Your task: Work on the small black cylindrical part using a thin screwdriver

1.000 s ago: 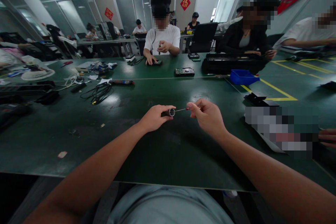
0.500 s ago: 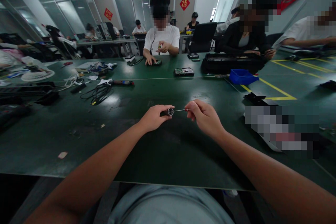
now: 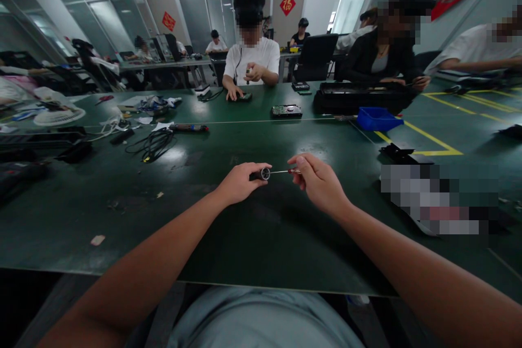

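Note:
My left hand (image 3: 240, 182) is closed around a small dark cylindrical part (image 3: 265, 174), whose round, pale-rimmed end faces me. A screwdriver (image 3: 292, 171) with a reddish handle is pinched in my right hand (image 3: 316, 176). Its thin metal shaft runs left to the rim of the cylinder; whether the tip sits in a screw is too small to tell. Both hands are held above the green table (image 3: 261, 239), and most of the cylinder's body is hidden in my left palm.
Across the table a person in white (image 3: 250, 62) handles a small device. A hard drive (image 3: 286, 111), a blue tray (image 3: 377, 118) and a long black casing (image 3: 362, 98) lie beyond my hands. Coiled black cable (image 3: 153, 144) and a handheld tool (image 3: 190, 128) lie left.
The fingers of my right hand have loosened and shifted on the screwdriver, so more of its handle shows. My left hand and the cylinder stay nearly still.

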`<state>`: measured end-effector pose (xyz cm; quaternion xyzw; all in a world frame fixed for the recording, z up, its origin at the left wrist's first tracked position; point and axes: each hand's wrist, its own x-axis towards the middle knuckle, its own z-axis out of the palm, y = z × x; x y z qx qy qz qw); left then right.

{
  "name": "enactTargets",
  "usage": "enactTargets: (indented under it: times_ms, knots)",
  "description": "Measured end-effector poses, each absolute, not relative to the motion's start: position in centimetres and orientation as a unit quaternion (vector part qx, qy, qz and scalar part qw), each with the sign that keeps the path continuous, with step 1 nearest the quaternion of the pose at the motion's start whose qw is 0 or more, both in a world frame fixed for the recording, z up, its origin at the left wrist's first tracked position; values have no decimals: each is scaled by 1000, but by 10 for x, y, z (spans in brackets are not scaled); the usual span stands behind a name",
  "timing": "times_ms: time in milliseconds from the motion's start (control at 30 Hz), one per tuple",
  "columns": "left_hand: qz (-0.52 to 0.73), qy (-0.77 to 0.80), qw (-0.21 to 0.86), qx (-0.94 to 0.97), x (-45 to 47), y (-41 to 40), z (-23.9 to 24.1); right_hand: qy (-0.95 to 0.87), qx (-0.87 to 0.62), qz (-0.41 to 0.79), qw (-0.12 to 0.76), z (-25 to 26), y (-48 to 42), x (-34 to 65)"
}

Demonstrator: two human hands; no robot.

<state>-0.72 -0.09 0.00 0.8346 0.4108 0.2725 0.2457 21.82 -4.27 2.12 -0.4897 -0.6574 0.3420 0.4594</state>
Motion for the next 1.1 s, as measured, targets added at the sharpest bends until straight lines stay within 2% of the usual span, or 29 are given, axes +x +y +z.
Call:
enactTargets:
  times_ms: [267, 500, 700, 900, 1100]
  knots:
    - [286, 421, 249, 824, -7, -2, 3, -614, -449, 358, 542, 14, -37, 217]
    - [278, 409, 243, 835, -8, 0, 0, -663, -483, 327, 469, 22, -38, 219]
    - [281, 409, 244, 833, -8, 1, -3, -647, -468, 348, 491, 20, -40, 219]
    - [275, 409, 247, 834, -8, 2, -4, -668, -486, 344, 447, 24, -42, 219]
    - [279, 416, 247, 829, -8, 0, 0, -636, -466, 341, 513, 15, -38, 220]
